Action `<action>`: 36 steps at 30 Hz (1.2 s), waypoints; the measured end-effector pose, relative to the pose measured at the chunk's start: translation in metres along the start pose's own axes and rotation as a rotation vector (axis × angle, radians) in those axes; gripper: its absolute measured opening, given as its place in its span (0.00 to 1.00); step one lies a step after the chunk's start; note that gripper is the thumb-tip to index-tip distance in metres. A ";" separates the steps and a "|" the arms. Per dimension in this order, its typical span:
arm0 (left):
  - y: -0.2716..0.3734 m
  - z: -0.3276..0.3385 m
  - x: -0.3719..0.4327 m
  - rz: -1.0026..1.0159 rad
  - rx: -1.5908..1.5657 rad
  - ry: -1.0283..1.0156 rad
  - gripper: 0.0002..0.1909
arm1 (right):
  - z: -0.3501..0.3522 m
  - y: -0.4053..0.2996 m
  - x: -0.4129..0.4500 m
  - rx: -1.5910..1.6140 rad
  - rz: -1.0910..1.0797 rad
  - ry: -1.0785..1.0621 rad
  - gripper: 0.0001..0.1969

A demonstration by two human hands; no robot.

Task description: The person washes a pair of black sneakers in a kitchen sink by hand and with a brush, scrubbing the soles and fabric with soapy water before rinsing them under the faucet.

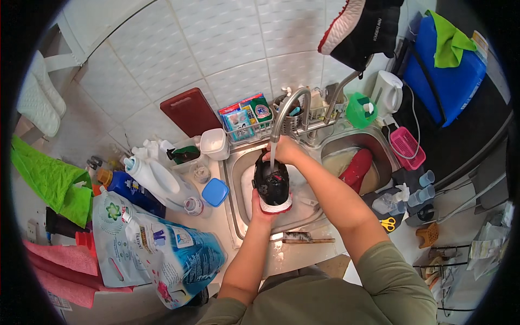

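Observation:
A black shoe (273,178) with a white and red sole is held over the left basin of a steel sink (235,203). Water runs from the curved faucet (277,122) onto the shoe. My left hand (262,207) grips the shoe's lower end near the sole. At its upper end, my right hand (286,150) has its fingers on the edge below the spout. A white tub or basin (248,178) with cloudy water lies beneath the shoe. In the right basin, a red item (358,168), perhaps a shoe, rests in murky water.
A wooden-handled brush (298,237) lies on the front ledge. Bottles and a blue refill pouch (191,252) crowd the left counter. Yellow scissors (388,224) and a spray bottle (386,203) lie at right. Another black boot or shoe (367,32) hangs above the faucet.

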State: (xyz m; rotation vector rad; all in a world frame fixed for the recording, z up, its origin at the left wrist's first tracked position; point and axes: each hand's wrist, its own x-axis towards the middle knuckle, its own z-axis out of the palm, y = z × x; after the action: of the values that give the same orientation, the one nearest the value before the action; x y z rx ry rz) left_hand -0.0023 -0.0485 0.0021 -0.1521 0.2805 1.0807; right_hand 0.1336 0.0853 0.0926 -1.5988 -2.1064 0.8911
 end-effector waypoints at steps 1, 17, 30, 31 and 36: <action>-0.001 0.003 -0.002 0.012 -0.013 0.034 0.32 | -0.001 0.001 0.002 0.094 0.006 -0.016 0.19; -0.011 0.010 0.007 0.238 0.062 -0.039 0.27 | -0.011 -0.005 -0.014 0.074 -0.129 0.001 0.16; 0.017 -0.023 0.041 0.339 0.054 -0.012 0.40 | 0.029 0.018 -0.046 -0.322 -0.435 -0.405 0.11; 0.015 -0.023 0.041 0.340 0.045 -0.013 0.40 | 0.035 0.020 -0.040 -0.328 -0.434 -0.411 0.11; 0.016 -0.028 0.045 0.370 0.046 0.048 0.40 | 0.080 0.027 0.005 -0.730 -0.246 -0.684 0.16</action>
State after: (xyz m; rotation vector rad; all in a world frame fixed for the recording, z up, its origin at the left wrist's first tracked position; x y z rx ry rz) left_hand -0.0011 -0.0100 -0.0374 -0.0863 0.3862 1.4371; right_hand 0.1028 0.0725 0.0145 -1.3628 -3.3175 0.6723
